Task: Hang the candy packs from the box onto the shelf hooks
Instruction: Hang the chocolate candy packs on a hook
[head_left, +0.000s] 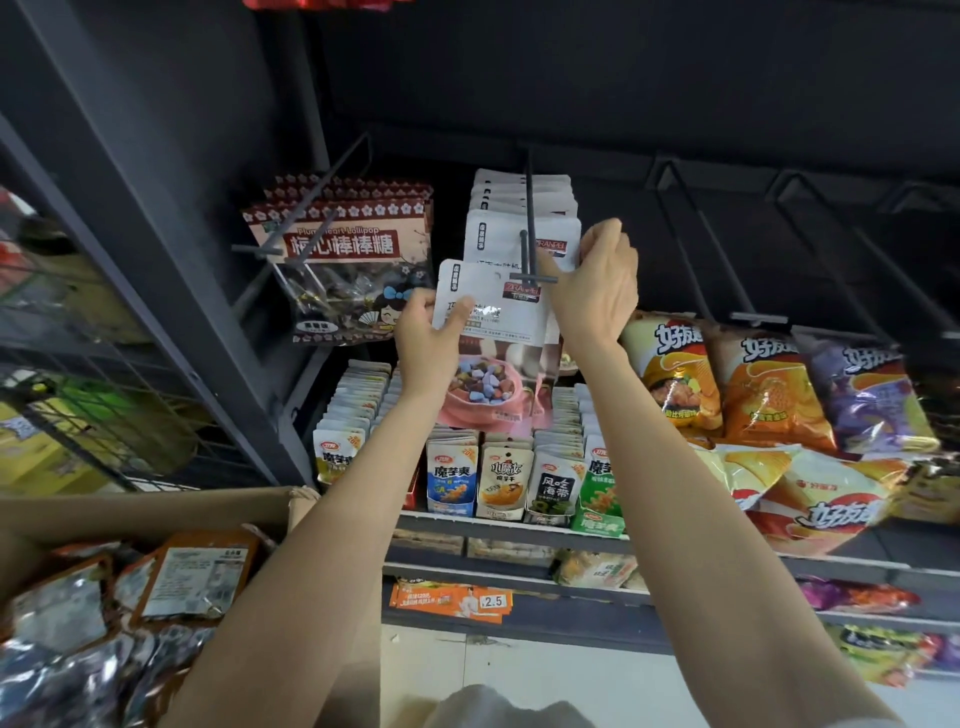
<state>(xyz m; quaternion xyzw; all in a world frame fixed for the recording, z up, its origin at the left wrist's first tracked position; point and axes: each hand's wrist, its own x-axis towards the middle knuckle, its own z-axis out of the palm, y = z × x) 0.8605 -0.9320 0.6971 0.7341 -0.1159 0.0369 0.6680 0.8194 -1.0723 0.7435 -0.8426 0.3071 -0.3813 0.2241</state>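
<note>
A white and pink candy pack (496, 358), printed with coloured stones in a bowl, is held up just below the tip of a dark shelf hook (530, 234). My left hand (428, 338) grips its left edge, thumb on the front. Several packs of the same kind (519, 213) hang on that hook. My right hand (597, 280) pinches the right top corner of the frontmost hanging pack. The cardboard box (156, 512) sits at lower left with more packs (197, 577) inside.
Plum lollipop bags (343, 260) hang on the hook to the left. Bare hooks (701, 244) stick out to the right above chip bags (769, 384). Small snack sachets (498, 478) fill the shelf below. A wire rack (104, 405) stands at left.
</note>
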